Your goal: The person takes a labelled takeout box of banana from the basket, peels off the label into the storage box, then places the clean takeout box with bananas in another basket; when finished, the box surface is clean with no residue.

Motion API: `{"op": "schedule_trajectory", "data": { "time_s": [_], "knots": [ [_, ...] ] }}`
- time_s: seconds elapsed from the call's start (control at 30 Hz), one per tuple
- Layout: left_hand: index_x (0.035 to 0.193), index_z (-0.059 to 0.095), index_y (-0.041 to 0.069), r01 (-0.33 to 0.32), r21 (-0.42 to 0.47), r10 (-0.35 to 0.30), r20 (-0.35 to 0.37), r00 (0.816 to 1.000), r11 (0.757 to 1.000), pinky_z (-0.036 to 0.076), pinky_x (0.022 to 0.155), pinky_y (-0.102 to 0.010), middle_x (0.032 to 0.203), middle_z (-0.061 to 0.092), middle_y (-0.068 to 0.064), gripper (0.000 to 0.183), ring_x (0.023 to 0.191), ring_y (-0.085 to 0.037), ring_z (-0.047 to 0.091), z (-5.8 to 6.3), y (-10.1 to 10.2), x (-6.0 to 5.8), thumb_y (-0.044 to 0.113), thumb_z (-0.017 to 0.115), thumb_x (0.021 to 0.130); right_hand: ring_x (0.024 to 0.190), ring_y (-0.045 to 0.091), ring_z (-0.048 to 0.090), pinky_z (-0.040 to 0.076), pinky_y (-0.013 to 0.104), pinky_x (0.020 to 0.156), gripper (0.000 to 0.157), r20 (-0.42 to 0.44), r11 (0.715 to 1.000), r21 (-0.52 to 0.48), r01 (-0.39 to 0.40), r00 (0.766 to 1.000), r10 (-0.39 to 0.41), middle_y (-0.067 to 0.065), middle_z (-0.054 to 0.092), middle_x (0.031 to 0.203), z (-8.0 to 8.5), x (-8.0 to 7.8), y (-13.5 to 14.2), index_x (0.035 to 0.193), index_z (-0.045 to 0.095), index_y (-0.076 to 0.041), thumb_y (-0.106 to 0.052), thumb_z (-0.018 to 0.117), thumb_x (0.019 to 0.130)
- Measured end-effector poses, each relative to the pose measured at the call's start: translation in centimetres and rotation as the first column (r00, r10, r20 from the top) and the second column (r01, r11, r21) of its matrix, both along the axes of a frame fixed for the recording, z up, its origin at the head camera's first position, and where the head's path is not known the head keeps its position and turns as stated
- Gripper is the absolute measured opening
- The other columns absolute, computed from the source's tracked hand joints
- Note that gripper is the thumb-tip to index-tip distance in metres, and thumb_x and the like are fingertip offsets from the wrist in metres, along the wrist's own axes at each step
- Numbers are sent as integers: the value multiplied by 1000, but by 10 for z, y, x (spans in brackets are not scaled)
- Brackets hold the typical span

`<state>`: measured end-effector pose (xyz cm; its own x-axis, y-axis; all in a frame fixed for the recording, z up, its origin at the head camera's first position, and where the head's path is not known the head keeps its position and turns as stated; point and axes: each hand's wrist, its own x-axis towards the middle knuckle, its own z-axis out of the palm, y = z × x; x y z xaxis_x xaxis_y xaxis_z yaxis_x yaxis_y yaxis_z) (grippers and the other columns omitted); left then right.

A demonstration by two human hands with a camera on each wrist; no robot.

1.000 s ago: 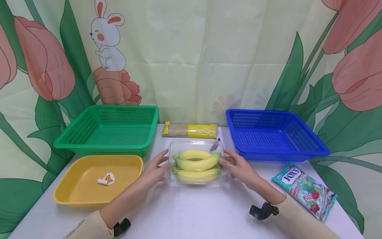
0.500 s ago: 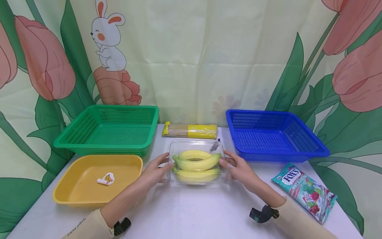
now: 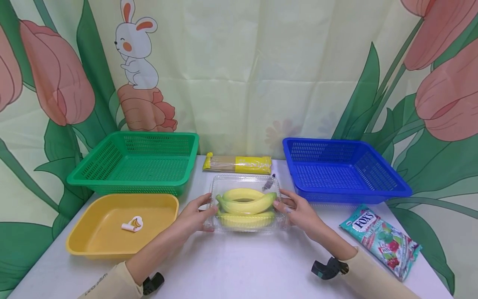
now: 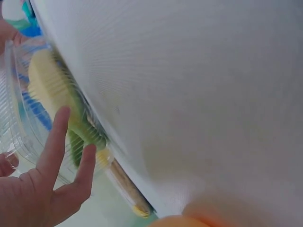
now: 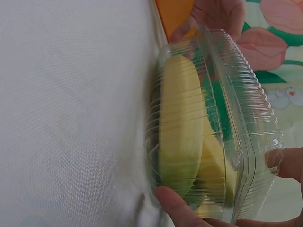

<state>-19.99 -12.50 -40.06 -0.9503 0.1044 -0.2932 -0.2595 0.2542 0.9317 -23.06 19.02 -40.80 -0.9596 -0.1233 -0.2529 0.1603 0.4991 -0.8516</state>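
A clear plastic clamshell box (image 3: 244, 179) with several bananas (image 3: 246, 203) inside sits in the middle of the table, its lid down. My left hand (image 3: 195, 214) grips its left side, thumb at the upper edge and other fingers spread lower along the wall. On the opposite side my right hand (image 3: 298, 209) holds the box between thumb and fingers. The right wrist view shows the ridged wall of the box (image 5: 255, 109) and that hand's fingers (image 5: 177, 208) against its lower edge. A small dark purple shape (image 3: 269, 182) shows at the lid's back right corner.
Behind the box lies a yellow packet of noodle-like sticks (image 3: 239, 163). A green basket (image 3: 130, 182) and a yellow basin (image 3: 93, 245) with a small banana-picture tag (image 3: 133, 224) stand left. To the right are a blue basket (image 3: 351, 195) and a candy bag (image 3: 384, 241).
The left hand has slid slightly toward the near side of the box. The box and the right hand have hardly moved.
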Motion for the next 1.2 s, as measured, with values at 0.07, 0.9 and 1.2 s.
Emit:
{"op": "schedule_trajectory", "data": {
  "time_s": [0.07, 0.9, 1.2],
  "knots": [
    [167, 28, 8, -2, -7, 2, 3, 1000, 1000, 67, 82, -39, 172, 32, -21, 68, 146, -43, 48, 1, 0, 0, 18, 60, 108, 145, 43, 54, 64, 50, 93, 75, -1, 1000, -4, 3, 1000, -3, 25, 49, 161, 0, 0, 0, 166, 33, -12, -39, 66, 105],
    [168, 23, 2, 94, -70, -99, -69, 993, 993, 67, 87, -39, 171, 30, -24, 73, 146, -46, 48, 54, -22, 17, 20, 61, 108, 141, 41, 60, 65, 45, 92, 75, -121, 998, -47, -36, 992, 30, 25, 53, 159, 37, 7, -11, 164, 36, -9, -39, 69, 104],
    [168, 23, 2, 98, -165, -117, -112, 987, 981, 67, 86, -41, 170, 31, -26, 73, 149, -48, 42, 78, -44, 11, 26, 59, 109, 149, 41, 51, 47, 59, 118, 72, -169, 995, -81, -61, 985, 46, 24, 48, 163, 55, 6, -31, 164, 36, -10, -35, 68, 104]
  ]
}}
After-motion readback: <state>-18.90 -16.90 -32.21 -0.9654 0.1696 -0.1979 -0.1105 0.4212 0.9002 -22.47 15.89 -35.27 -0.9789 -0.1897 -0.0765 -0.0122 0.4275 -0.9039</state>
